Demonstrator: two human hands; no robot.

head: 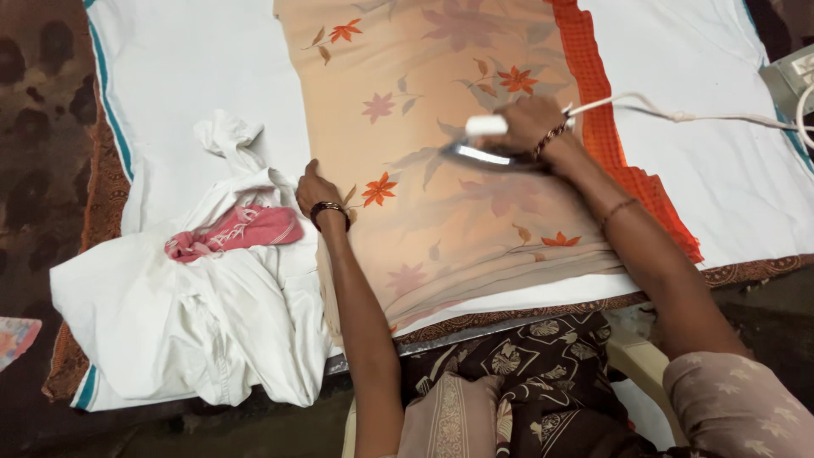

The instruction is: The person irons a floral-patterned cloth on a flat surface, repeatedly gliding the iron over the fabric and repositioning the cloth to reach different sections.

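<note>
On white padded table (212, 68): peach floral-print cloth with orange border (449, 170); right hand (530, 123) gripping white-handled metal iron (487, 148); left hand (315, 188) flat, pinning near-left cloth edge; crumpled white garments (195, 314) left.

- The right hand (530, 123) covers most of the iron's (487, 153) handle.
- The peach floral cloth (441, 127) runs off the top edge.
- A grey box (793, 76) is cut by the right edge.
- The white cord's (678, 114) far end leaves view.

Peach cloth (441, 170) strewn with orange and mauve flowers, edged by an orange checked border (598, 102). White garment (195, 322) near left, topped by pink rag (237, 231). White sheet (170, 68) trimmed teal.
</note>
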